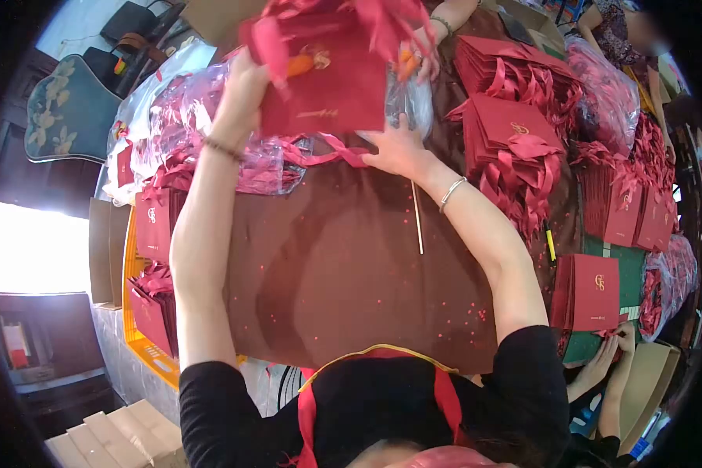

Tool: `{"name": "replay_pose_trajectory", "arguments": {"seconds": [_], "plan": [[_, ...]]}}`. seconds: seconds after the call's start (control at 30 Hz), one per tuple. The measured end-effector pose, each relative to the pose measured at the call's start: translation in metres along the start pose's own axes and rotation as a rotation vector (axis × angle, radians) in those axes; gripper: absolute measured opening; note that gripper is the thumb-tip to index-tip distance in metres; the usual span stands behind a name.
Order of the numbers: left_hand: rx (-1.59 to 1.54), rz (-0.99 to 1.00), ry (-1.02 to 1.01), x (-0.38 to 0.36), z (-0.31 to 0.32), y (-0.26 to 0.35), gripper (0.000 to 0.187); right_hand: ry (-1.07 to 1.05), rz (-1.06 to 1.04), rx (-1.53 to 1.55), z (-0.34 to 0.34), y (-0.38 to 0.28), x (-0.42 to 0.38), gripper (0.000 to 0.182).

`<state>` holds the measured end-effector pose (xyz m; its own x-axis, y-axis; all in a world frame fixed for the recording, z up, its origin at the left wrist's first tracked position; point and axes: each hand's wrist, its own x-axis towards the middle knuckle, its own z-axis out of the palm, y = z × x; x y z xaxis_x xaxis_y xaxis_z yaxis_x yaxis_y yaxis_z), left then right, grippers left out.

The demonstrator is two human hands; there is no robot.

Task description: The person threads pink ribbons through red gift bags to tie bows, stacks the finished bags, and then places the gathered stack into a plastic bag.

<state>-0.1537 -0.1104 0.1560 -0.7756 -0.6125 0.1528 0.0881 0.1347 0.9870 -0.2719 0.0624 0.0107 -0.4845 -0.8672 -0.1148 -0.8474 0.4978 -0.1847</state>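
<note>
Red gift bags (324,86) with ribbon handles and a gold logo are raised at the top centre. My left hand (246,82) grips their left edge, its fingers partly behind them. My right hand (398,147) is at the lower right corner of the bags, fingers spread on the brown table cover (335,257), beside a pink ribbon (339,148) and a clear plastic bag (412,105). A thin stick (418,218) lies below my right wrist.
Stacks of red bags (515,129) stand at the right, near a yellow marker (551,242). Plastic-wrapped bundles (179,117) lie at the left above an orange crate (136,343). Co-workers' hands (604,355) show lower right; another person's arm (444,23) reaches in at the top.
</note>
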Motion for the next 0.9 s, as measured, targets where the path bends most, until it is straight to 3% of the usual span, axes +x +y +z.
{"name": "replay_pose_trajectory", "arguments": {"seconds": [0.1,0.3,0.33,0.43,0.53,0.8,0.9], "plan": [[-0.205,0.031,-0.175,0.05,0.036,-0.033,0.023,-0.036,0.013,-0.003,0.004,0.002,0.004,0.071],[-0.41,-0.34,-0.186,0.098,0.087,-0.084,0.023,-0.096,0.008,0.036,-0.002,0.001,0.007,0.077],[-0.431,-0.413,-0.1,0.097,0.094,-0.09,0.023,-0.101,0.005,0.037,-0.001,0.003,0.009,0.077],[-0.484,-0.333,-0.124,0.123,0.086,-0.153,0.023,-0.137,0.013,0.048,-0.009,0.001,0.007,0.077],[-0.472,-0.576,-0.124,0.11,0.087,-0.153,0.022,-0.148,0.026,0.036,-0.012,0.0,0.006,0.075],[-0.447,-0.67,-0.063,0.109,0.096,-0.148,0.023,-0.144,0.041,0.088,-0.013,-0.001,0.005,0.077],[-0.286,-0.692,0.02,0.101,0.098,-0.136,0.023,-0.17,0.037,0.129,-0.014,0.001,0.006,0.08]]}}
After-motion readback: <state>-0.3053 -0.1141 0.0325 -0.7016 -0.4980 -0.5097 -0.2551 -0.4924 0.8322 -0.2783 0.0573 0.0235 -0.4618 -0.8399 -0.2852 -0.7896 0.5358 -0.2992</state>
